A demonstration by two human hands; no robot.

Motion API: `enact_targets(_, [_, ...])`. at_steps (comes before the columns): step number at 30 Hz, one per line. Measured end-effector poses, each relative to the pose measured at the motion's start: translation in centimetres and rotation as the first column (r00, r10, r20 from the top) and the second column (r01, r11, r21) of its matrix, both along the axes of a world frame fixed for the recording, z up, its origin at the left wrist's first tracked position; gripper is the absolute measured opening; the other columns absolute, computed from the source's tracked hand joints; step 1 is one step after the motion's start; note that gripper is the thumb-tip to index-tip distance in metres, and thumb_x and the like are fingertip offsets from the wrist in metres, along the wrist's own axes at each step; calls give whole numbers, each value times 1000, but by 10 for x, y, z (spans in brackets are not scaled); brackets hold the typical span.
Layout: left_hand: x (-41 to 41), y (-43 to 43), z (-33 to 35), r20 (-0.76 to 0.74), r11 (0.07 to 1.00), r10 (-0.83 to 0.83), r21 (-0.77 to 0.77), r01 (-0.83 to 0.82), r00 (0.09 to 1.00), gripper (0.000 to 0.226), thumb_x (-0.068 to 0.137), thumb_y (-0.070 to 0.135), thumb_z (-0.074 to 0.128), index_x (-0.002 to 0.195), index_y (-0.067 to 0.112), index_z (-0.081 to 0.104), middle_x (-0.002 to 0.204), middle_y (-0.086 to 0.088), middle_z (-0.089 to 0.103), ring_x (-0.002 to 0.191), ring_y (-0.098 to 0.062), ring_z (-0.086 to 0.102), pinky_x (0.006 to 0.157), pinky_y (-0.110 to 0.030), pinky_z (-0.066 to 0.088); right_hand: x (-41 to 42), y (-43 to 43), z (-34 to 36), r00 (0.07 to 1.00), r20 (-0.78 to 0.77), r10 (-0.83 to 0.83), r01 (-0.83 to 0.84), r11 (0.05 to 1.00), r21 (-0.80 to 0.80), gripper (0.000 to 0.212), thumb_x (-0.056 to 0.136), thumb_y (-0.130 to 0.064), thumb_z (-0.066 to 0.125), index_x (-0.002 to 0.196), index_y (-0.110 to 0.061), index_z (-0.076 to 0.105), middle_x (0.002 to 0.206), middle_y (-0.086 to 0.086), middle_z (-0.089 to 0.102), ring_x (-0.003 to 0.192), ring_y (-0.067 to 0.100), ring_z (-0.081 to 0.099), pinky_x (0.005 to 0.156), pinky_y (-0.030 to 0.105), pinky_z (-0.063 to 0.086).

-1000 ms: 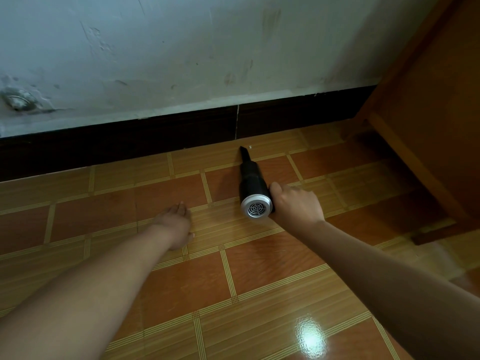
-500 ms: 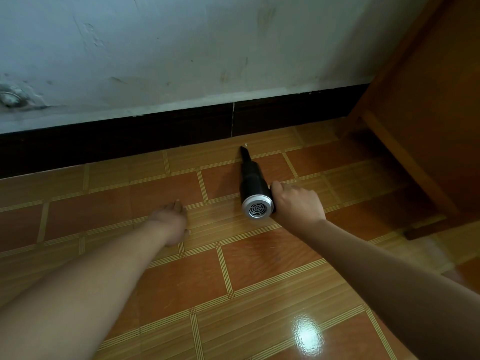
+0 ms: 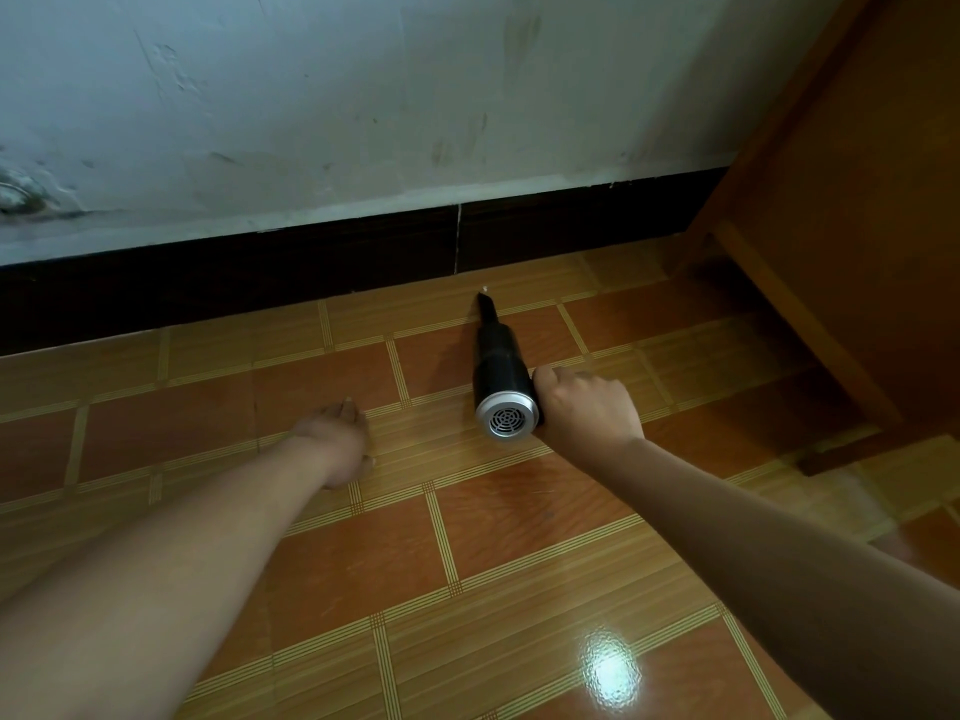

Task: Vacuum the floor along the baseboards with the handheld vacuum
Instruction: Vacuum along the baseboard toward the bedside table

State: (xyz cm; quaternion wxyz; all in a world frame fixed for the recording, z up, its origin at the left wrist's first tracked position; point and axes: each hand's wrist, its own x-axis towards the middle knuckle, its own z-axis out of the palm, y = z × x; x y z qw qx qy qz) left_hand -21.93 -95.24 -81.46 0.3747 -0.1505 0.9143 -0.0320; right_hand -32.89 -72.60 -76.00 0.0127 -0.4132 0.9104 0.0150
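My right hand (image 3: 587, 407) grips the handle of a black handheld vacuum (image 3: 501, 371) with a silver grille at its rear end. Its narrow nozzle points at the floor a short way in front of the dark baseboard (image 3: 311, 267), right beside a small white speck (image 3: 484, 289). My left hand (image 3: 337, 439) lies flat on the orange floor tiles (image 3: 332, 376) to the left of the vacuum, fingers stretched toward the wall. The vacuum's handle is hidden under my right hand.
A scuffed white wall (image 3: 363, 96) rises above the baseboard. Wooden furniture (image 3: 852, 210) stands at the right, its base close to the wall corner. A vertical seam (image 3: 458, 236) splits the baseboard just left of the nozzle.
Hardly anything moved: the vacuum and my right hand sit slightly lower in the view, and the white speck now shows at the nozzle tip. My left hand stays on the tiles.
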Motion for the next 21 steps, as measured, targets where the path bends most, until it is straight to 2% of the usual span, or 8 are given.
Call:
enact_targets(13, [-1, 2, 4, -4, 1000, 0, -1, 0, 1000, 70, 101, 43, 30, 151, 0, 7, 159, -19, -1, 147, -30, 9, 117, -34, 15, -4, -5, -2, 1000, 5, -4, 4, 1000, 30, 22, 95, -28, 44, 107, -10, 47, 97, 3, 62, 77, 21, 61, 58, 29, 37])
enact_targets(21, [-1, 1, 2, -3, 1000, 1, 2, -1, 1000, 70, 101, 44, 31, 150, 0, 7, 158, -20, -2, 147, -31, 9, 118, -34, 15, -3, -5, 0, 1000, 6, -13, 13, 999, 29, 22, 95, -28, 43, 107, -10, 47, 96, 3, 62, 69, 19, 51, 57, 29, 34])
